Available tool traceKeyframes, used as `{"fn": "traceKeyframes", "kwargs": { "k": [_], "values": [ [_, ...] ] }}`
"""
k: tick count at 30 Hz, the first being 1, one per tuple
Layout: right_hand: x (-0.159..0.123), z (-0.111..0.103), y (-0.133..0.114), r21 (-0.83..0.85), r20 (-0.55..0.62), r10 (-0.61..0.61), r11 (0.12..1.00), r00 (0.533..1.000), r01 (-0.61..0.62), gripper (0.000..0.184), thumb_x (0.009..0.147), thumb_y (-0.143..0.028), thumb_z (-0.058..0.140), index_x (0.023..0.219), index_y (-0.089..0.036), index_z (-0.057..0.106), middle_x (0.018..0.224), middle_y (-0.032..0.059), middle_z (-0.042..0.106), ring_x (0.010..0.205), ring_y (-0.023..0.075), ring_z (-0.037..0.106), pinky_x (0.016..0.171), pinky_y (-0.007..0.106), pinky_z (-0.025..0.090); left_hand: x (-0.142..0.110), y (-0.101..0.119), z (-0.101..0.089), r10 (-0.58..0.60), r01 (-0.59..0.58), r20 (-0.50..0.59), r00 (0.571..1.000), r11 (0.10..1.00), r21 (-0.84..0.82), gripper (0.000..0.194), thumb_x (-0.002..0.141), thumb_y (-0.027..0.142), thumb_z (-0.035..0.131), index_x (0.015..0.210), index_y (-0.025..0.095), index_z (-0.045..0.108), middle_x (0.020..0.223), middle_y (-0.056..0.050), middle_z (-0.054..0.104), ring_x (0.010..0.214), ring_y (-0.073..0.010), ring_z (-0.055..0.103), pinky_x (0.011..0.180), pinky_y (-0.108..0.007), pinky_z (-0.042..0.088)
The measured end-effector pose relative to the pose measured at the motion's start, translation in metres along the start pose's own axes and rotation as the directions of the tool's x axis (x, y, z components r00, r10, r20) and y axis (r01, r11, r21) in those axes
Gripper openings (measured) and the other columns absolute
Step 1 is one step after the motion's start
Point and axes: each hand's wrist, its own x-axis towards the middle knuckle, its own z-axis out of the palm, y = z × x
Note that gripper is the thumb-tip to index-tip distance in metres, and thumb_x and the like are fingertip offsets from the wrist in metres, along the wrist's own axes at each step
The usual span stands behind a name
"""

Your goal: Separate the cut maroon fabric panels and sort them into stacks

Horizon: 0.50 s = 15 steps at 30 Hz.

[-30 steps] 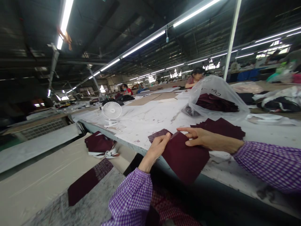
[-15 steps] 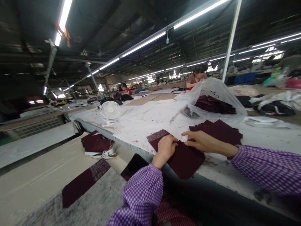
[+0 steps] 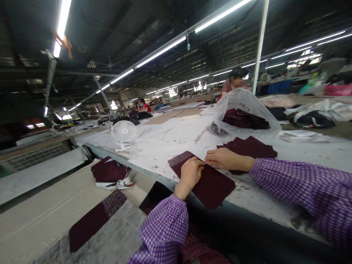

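Note:
A dark maroon fabric piece point(image 3: 216, 187) with a speckled grey band at its far left end lies across the table's front edge, its near corner overhanging. On its upper middle rests my left hand point(image 3: 190, 175), fingers bent and closed on the fabric's edge. My right hand point(image 3: 227, 158) comes in from the right, thumb and fingertips pinched together at that same edge, close to the left fingertips. A tiny whitish spot shows at the pinch; what it is I cannot make out. Behind my right hand lies a fanned stack of maroon fabric pieces point(image 3: 251, 146).
A clear plastic bag point(image 3: 244, 110) of maroon pieces stands behind the stack. A small white fan point(image 3: 123, 131) sits left on the white table point(image 3: 165, 135). Lower left, a maroon piece point(image 3: 93, 223) and a tied bundle point(image 3: 110, 170) lie on another surface. Co-workers sit farther back.
My right hand has moved left to the fabric's edge, and its spread thumb and fingers have closed into a pinch. My left hand stays on the fabric. The view has shifted slightly.

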Motion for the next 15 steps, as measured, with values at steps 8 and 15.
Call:
{"fn": "traceKeyframes", "kwargs": {
  "k": [8,15],
  "values": [
    [0.002,0.007,-0.007,-0.183,0.02,-0.118,0.976,0.993,0.12,0.024,0.091,-0.014,0.038,0.087,-0.013,0.061,0.086,0.0078,0.062,0.073,0.0157,0.055,0.058,0.026,0.034,-0.004,-0.001,0.002,0.067,-0.067,0.0,0.998,0.996,0.066,0.021,0.084,0.016,0.054,0.093,0.022,0.072,0.088,-0.003,0.064,0.087,-0.0172,0.058,0.078,-0.028,0.047],
    [-0.008,0.012,0.007,-0.244,0.042,-0.217,0.945,0.975,0.22,0.023,0.09,-0.01,0.042,0.1,-0.014,0.062,0.094,0.0096,0.061,0.082,0.0184,0.055,0.062,0.027,0.039,-0.007,0.003,0.001,0.133,-0.131,-0.006,0.991,0.981,0.145,0.026,0.088,0.016,0.047,0.083,0.021,0.072,0.086,-0.004,0.061,0.082,-0.0169,0.054,0.076,-0.028,0.046]
  ]
}}
